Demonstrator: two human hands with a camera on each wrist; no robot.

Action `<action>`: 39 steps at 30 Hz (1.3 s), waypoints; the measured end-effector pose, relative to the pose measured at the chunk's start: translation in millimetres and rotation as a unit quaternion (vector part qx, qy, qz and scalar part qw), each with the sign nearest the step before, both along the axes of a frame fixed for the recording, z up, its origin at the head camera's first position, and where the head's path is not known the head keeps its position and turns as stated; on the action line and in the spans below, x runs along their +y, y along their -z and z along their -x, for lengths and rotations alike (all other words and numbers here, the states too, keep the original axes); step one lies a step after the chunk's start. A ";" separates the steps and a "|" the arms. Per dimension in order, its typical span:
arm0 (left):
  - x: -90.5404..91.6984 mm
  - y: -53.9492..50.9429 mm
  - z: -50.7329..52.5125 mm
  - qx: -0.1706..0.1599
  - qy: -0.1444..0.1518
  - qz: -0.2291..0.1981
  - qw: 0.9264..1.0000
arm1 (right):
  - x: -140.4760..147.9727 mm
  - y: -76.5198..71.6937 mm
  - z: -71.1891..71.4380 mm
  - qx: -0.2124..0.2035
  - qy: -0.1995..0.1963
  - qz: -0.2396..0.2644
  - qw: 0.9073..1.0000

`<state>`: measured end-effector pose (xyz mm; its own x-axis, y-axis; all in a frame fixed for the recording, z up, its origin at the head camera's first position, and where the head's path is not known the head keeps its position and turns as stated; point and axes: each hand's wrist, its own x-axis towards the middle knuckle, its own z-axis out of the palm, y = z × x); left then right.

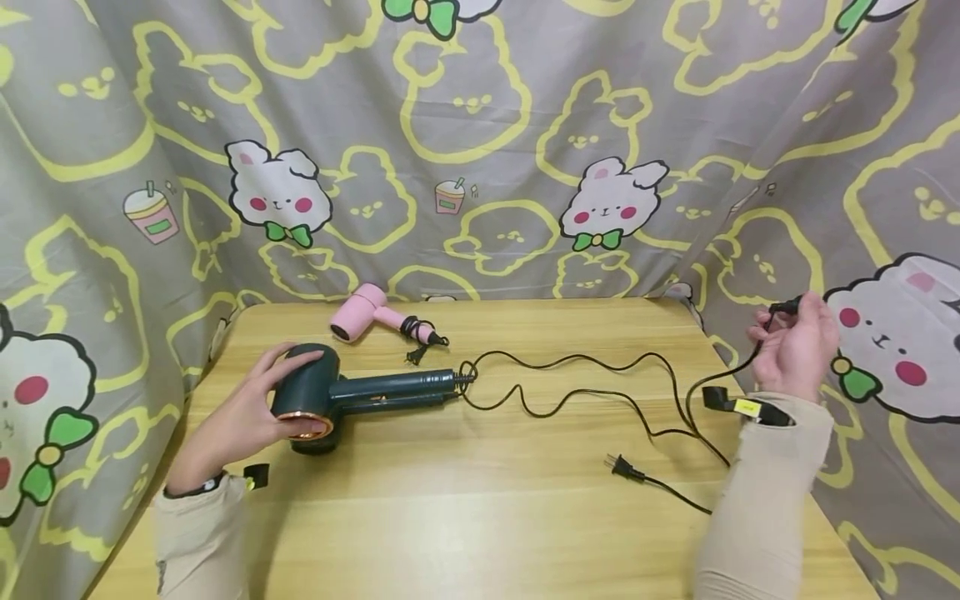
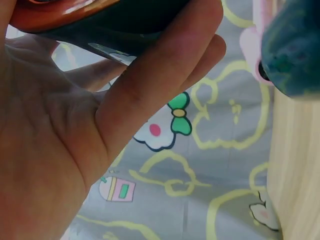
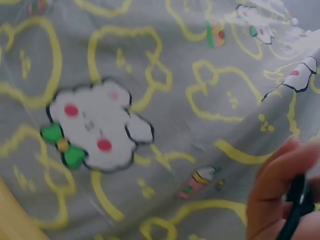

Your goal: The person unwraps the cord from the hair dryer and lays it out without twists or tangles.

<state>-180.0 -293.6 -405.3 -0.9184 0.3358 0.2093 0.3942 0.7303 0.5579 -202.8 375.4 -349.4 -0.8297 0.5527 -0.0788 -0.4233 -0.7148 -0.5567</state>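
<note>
My left hand [image 1: 251, 417] grips the rounded head of a dark green hair dryer [image 1: 306, 383], thumb at its copper-coloured rim and fingers over the top. The dryer's handle [image 1: 393, 386] points right; a second slim dark bar runs alongside, and what it is I cannot tell. In the left wrist view the copper rim [image 2: 65, 17] shows above the palm. At the far right, my right hand [image 1: 795, 350] holds the black end of a cord [image 1: 786, 307] between thumb and fingers, raised off the table. The right wrist view shows this black piece [image 3: 298, 195] partly hidden by fingers.
A pink hair dryer [image 1: 360, 312] with its cord wrapped round the handle lies at the back left. Wavy black cords [image 1: 570, 360] cross the wooden table [image 1: 465, 517]. A two-pronged plug [image 1: 626, 469] lies near my right forearm. Patterned grey curtains [image 1: 480, 125] enclose the table.
</note>
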 end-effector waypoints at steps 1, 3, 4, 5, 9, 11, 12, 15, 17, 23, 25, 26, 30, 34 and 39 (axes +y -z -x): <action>-2.0 1.5 -3.9 0.000 -0.001 0.001 1.000 | 3.5 -3.0 1.4 -0.020 -0.005 -0.036 0.999; -5.7 5.4 -12.3 -0.003 -0.004 0.002 1.000 | 8.5 -7.6 6.1 -0.056 -0.015 -0.107 0.993; -7.3 7.3 -16.9 -0.005 -0.005 0.003 1.000 | 10.3 -9.1 8.9 -0.071 -0.021 -0.143 0.987; -8.7 9.7 -21.4 -0.008 -0.006 0.005 1.000 | 11.5 -10.2 11.6 -0.084 -0.025 -0.176 0.981; -11.4 18.4 -36.7 -0.010 -0.009 0.009 1.000 | 13.1 -9.9 23.1 -0.115 -0.017 -0.258 0.959; -11.5 21.2 -43.3 -0.009 -0.012 0.008 1.000 | 12.7 -8.6 28.4 -0.131 -0.013 -0.289 0.948; -11.2 22.2 -46.8 -0.008 -0.014 0.008 1.000 | 12.2 -7.6 31.3 -0.142 -0.010 -0.307 0.941; -10.0 24.1 -57.5 -0.006 -0.022 0.009 1.000 | 9.9 -4.1 39.6 -0.179 -0.012 -0.365 0.914; -8.7 25.4 -64.7 -0.006 -0.027 0.014 1.000 | 7.9 -1.2 46.1 -0.201 -0.016 -0.386 0.900; -3.0 33.5 -82.4 -0.013 -0.038 0.016 0.999 | 3.5 8.7 63.6 -0.253 -0.026 -0.468 0.847; -1.9 37.3 -87.1 -0.019 -0.037 0.013 0.999 | 2.4 12.4 68.3 -0.266 -0.029 -0.509 0.818; -1.7 38.9 -89.1 -0.022 -0.035 0.014 0.999 | 1.9 14.6 70.9 -0.270 -0.034 -0.527 0.805; -3.9 48.2 -91.7 -0.039 -0.036 0.028 0.998 | -0.6 24.5 83.2 -0.275 -0.074 -0.543 0.790; -7.6 55.7 -88.8 -0.050 -0.036 0.035 0.998 | -3.1 37.3 98.0 -0.259 -0.114 -0.500 0.818; -13.9 62.5 -82.5 -0.052 -0.018 0.028 0.998 | -6.4 59.0 112.3 -0.258 -0.116 -0.487 0.826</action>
